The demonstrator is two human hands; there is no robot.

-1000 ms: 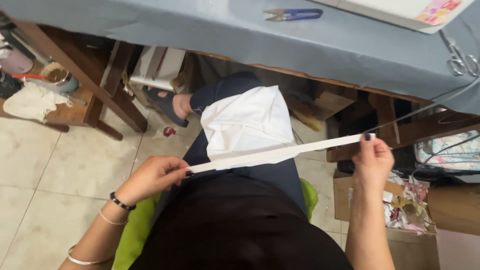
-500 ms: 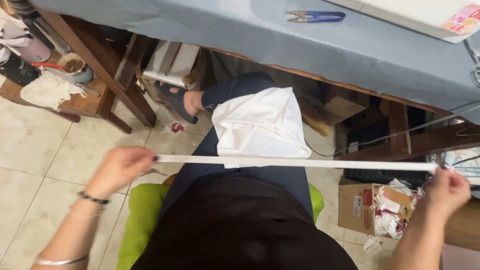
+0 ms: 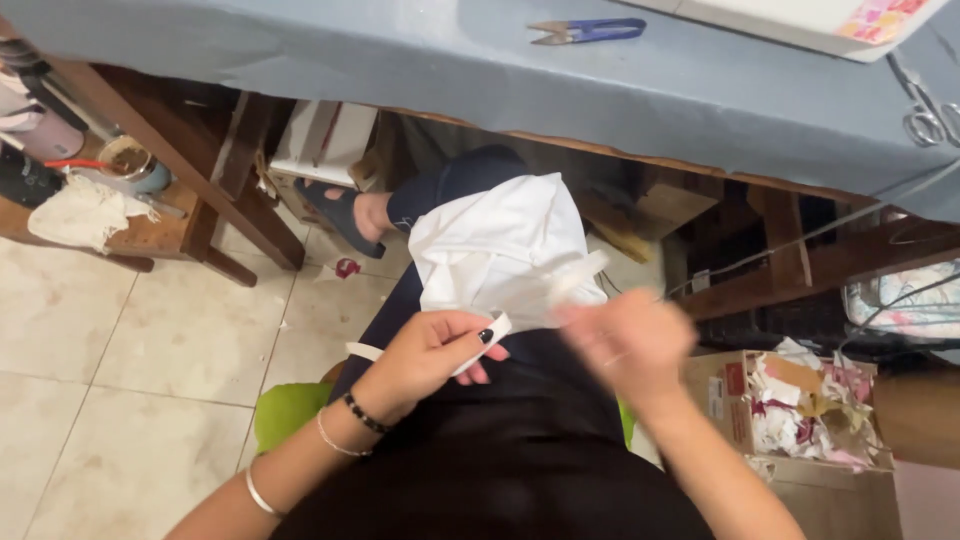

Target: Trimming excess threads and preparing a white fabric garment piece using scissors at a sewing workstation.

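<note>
At the far left of the frame a low wooden stool [image 3: 150, 235] carries a crumpled white cloth [image 3: 85, 212] and a cup [image 3: 130, 165], standing on the tiled floor [image 3: 130, 360]. Left of centre, the left hand [image 3: 425, 355] is closed on a narrow white fabric strip [image 3: 480, 345]; the grip pinches it between thumb and fingers, with one short end showing past the wrist at the left. Just above, at centre frame, a folded white cloth [image 3: 500, 250] lies on the person's lap, below the tabletop edge. Right of centre, the right hand [image 3: 630, 340] is blurred; it appears to hold the strip's other end, but how far that grip is closed cannot be told. At lower right a cardboard box [image 3: 800, 405] holds fabric scraps. Along the top, the blue-covered tabletop [image 3: 400, 60] bears blue thread snips [image 3: 585, 30], and scissors [image 3: 925, 105] at the right edge.
</note>
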